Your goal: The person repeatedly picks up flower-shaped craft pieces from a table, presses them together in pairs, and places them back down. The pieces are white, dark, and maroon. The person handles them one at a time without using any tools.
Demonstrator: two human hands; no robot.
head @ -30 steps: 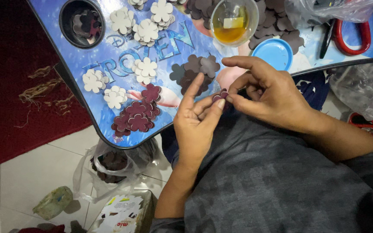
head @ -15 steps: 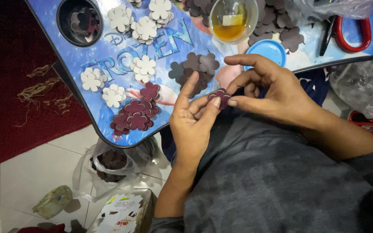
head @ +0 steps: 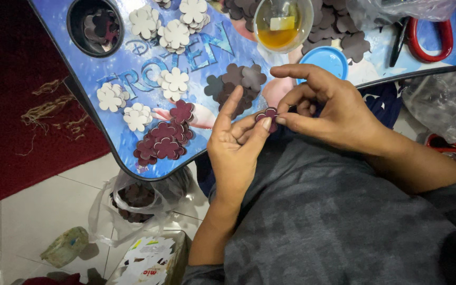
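Observation:
My left hand [head: 235,148] and my right hand [head: 327,108] meet over the near edge of a blue printed lap table [head: 106,68]. Together they pinch a small maroon flower-shaped cut-out [head: 268,115] between thumbs and fingertips. My left index finger points up, away from the piece. On the table just beyond lie a pile of maroon flower cut-outs [head: 163,138], a pile of dark brown ones [head: 236,84] and several white ones [head: 172,82].
A clear bowl of amber liquid [head: 282,24] and a blue round lid [head: 327,60] stand at the back. Red-handled scissors [head: 423,37] lie at the right. A black cup hole [head: 94,26] holds cut-outs. A plastic bag [head: 133,203] sits on the tiled floor beside a red carpet [head: 17,105].
Both hands have shifted slightly toward the table with the maroon flower. My left index finger has lifted off and now points upward.

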